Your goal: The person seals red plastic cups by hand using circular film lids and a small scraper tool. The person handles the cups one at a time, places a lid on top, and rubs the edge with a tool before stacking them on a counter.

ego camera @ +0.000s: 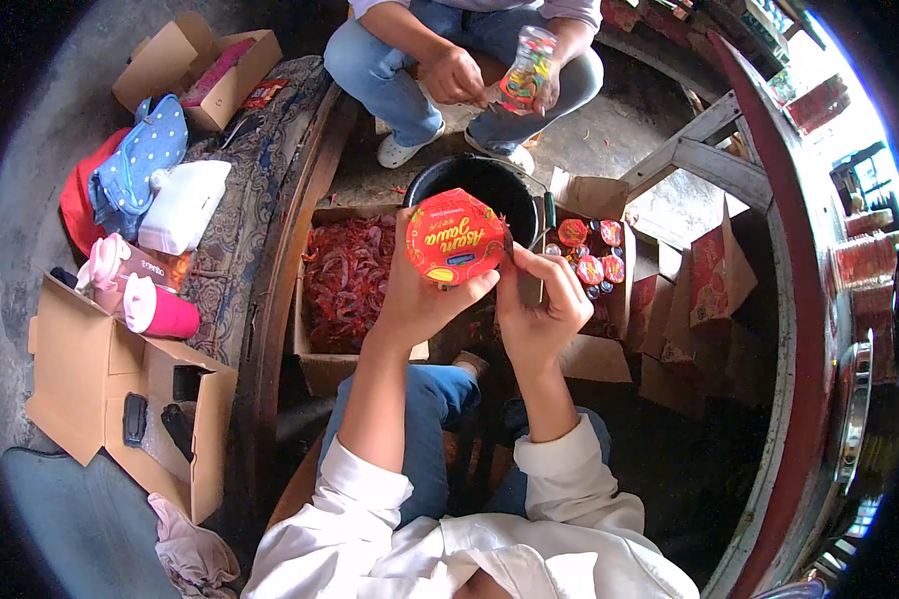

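My left hand (431,307) is wrapped around a drink cup, its printed red film lid (457,236) facing up. The cup's sides are mostly hidden by my fingers. At the lid's right edge, my right hand (543,296) pinches a thin dark piece (507,243); whether it is a blade or a flap of film I cannot tell. Just beyond the cup stands a black bucket (438,180) with a wire handle. A cardboard box of red plastic scraps (344,284) lies to the left. Right of my hands, another open box holds several red-lidded cups (590,269).
Opposite sits a person whose hands hold a clear printed cup (530,67). A patterned wood-edged bench (232,277) runs along the left, carrying a pink tumbler (161,307) and an open carton (75,374). At right are cardboard cartons (708,277) and a red-edged table (816,299).
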A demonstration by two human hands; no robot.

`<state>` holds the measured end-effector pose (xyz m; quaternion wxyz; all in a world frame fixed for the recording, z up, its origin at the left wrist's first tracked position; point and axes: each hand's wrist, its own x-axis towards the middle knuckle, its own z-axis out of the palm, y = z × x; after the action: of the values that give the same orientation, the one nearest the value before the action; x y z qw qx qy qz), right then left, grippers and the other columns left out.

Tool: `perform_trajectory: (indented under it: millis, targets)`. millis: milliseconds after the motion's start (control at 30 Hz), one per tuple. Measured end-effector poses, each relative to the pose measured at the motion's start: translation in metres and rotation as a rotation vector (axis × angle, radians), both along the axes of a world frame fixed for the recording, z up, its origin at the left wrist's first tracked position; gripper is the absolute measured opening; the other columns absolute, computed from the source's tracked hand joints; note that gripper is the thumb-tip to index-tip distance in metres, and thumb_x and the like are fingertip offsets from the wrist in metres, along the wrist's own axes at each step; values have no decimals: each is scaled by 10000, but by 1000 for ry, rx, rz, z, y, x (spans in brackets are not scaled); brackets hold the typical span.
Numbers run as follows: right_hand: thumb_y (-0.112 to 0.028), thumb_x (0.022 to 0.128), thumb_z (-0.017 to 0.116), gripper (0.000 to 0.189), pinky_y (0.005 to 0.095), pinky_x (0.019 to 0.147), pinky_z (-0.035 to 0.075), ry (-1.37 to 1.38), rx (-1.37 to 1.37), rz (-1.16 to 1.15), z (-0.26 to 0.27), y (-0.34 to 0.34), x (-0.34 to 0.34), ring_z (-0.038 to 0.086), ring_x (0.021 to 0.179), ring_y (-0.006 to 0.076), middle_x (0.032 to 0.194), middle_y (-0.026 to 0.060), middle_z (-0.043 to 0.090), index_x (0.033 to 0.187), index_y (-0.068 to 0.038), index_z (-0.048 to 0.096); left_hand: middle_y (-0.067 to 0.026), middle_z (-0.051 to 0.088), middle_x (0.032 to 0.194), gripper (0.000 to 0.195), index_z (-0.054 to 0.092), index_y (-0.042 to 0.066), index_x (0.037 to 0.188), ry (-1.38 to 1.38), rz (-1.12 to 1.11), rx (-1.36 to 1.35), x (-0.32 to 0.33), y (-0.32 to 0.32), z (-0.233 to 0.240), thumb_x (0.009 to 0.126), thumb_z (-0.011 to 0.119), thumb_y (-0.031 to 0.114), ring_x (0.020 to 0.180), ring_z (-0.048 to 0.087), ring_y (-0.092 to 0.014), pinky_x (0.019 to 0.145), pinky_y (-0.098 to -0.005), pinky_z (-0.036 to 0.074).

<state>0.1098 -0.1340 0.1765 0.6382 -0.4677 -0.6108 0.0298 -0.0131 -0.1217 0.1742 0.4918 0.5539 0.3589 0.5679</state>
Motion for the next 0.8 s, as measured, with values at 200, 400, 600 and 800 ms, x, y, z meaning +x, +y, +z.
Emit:
perform_trajectory:
  millis: [200, 400, 600, 800]
  targets:
    - [104, 634, 655, 212, 243, 569, 477, 21, -6, 42, 2, 2, -7, 608, 603, 170, 689, 103, 621, 813, -10, 654, -92, 518, 1083, 608, 323, 31, 1143, 26, 61, 17, -4, -6, 1, 670, 705, 34, 999, 535, -145, 884, -299, 423]
    - [104, 645, 638, 184, 231, 591, 483, 147, -102, 202, 5, 0, -41, 616, 620, 147, 713, 102, 625, 804, 12, 640, -107, 510, 1094, 615, 313, 32, 1149, -30, 178, -36, -30, -29, -3, 671, 700, 52, 1017, 528, -163, 894, -315, 425]
    - [84, 697, 645, 125, 216, 611, 483, 324, -264, 394, -11, -7, -71, 610, 670, 113, 750, 87, 632, 808, 32, 619, -112, 508, 1088, 630, 278, 43, 1153, -103, 386, -87, -65, -45, -17, 682, 696, 60, 984, 547, -169, 853, -309, 459]
    - [79, 665, 665, 140, 229, 598, 479, 200, -199, 329, -17, -5, -73, 624, 647, 155, 721, 100, 633, 781, 10, 629, -114, 520, 1092, 618, 313, 29, 1164, -158, 343, 53, -78, -34, -27, 681, 697, 71, 997, 547, -171, 857, -311, 458]
